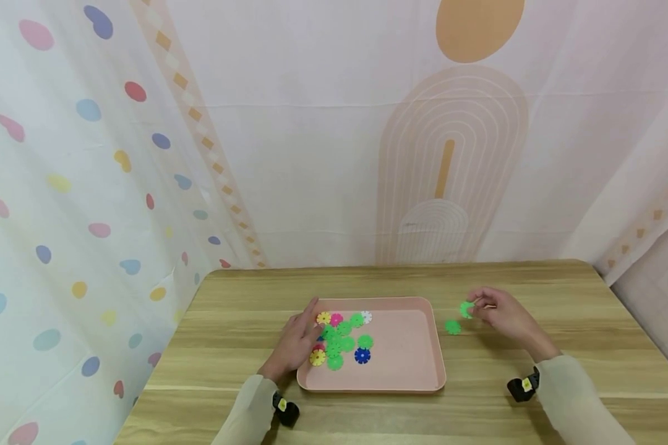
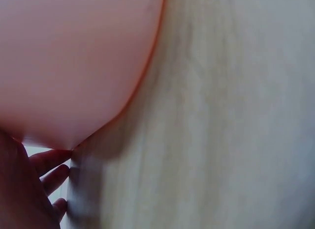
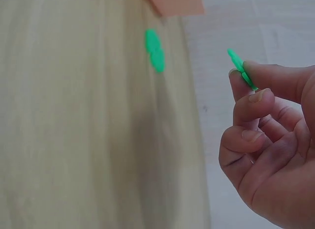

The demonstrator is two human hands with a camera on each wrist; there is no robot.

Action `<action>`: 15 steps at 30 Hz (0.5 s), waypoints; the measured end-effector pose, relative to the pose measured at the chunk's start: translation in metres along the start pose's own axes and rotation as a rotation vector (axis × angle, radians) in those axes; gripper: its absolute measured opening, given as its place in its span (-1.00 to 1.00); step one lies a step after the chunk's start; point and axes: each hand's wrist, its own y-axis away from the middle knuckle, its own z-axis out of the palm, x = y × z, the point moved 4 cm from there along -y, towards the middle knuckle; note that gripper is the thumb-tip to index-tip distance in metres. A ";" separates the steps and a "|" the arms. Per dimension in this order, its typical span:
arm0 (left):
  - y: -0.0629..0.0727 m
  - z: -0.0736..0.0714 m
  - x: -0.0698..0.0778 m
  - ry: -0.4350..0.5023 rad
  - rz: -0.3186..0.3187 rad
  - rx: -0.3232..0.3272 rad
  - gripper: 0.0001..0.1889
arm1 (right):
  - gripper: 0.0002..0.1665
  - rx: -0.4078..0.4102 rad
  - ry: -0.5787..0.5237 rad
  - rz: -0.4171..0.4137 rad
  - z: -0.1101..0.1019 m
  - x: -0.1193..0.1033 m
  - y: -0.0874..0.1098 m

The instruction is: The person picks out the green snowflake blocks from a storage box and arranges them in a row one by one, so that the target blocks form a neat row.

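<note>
With thumb and index finger, my right hand [image 1: 498, 314] pinches a green snowflake building disc [image 3: 241, 68] above the table, right of the pink tray [image 1: 401, 366]. The right wrist view shows that disc nearly edge-on, the other fingers curled below it. Another green disc [image 1: 453, 327] lies on the table between this hand and the tray. My left hand [image 1: 296, 346] rests along the tray's left rim, fingers extended and thumb over the inside. Several green discs [image 1: 347, 343] form a loose pile beside it, with yellow discs [image 1: 317, 357] near the thumb and a blue disc [image 1: 362, 355] nearer the middle.
The tray stands on a wood-grain table [image 1: 245, 315]. Inside it, a pink disc [image 1: 336, 319] and a white disc [image 1: 367, 317] lie near the far rim. A patterned curtain [image 1: 312, 154] hangs behind the table's far edge and along the left.
</note>
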 end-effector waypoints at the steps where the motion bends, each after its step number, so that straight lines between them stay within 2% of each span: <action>1: 0.000 0.000 0.000 0.002 -0.006 0.000 -0.32 | -0.73 0.001 -0.005 0.007 0.000 0.002 0.000; 9: 0.000 -0.001 0.001 0.001 -0.010 0.001 -0.32 | -0.74 -0.023 -0.039 0.044 0.004 0.021 -0.001; 15: -0.001 0.001 -0.001 -0.016 -0.011 0.003 -0.32 | -0.77 -0.012 0.029 0.053 0.007 0.030 -0.002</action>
